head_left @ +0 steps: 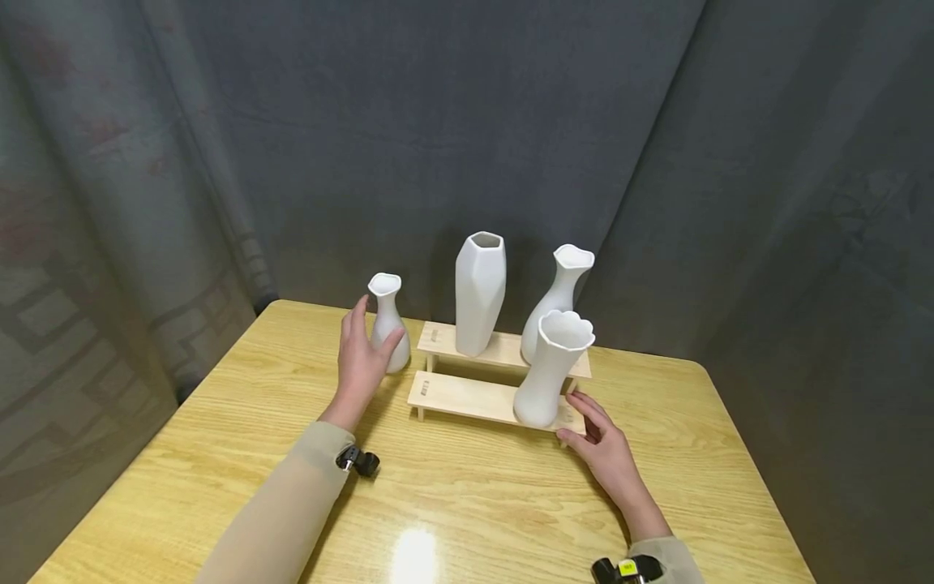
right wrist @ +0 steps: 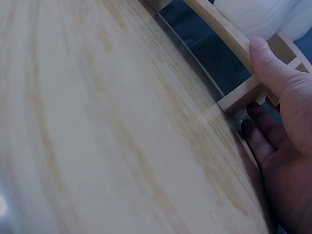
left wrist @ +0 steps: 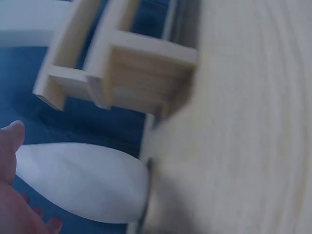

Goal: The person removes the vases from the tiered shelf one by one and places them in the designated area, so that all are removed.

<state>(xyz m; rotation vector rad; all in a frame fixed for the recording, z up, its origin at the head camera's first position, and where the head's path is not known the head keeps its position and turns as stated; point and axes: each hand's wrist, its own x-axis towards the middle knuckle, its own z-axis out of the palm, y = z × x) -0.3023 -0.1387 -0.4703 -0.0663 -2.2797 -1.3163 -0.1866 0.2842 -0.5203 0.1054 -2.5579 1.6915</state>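
A small white vase (head_left: 391,345) with a wavy rim stands on the table to the left of a two-tier wooden stand (head_left: 460,395). My left hand (head_left: 359,361) is around this vase, thumb on the near right side and fingers by the neck. In the left wrist view, gaps show between the thumb, the fingers and the vase (left wrist: 85,183). My right hand (head_left: 604,442) holds the right end of the stand's lower tier, thumb in front and fingers at the end. A scallop-rimmed white vase (head_left: 543,385) is on that tier, close to this hand.
On the upper tier are a faceted white vase (head_left: 481,296) at the left and a curved-neck white vase (head_left: 558,304) at the right, partly hidden. Grey curtains (head_left: 409,146) hang behind the wooden table (head_left: 474,495).
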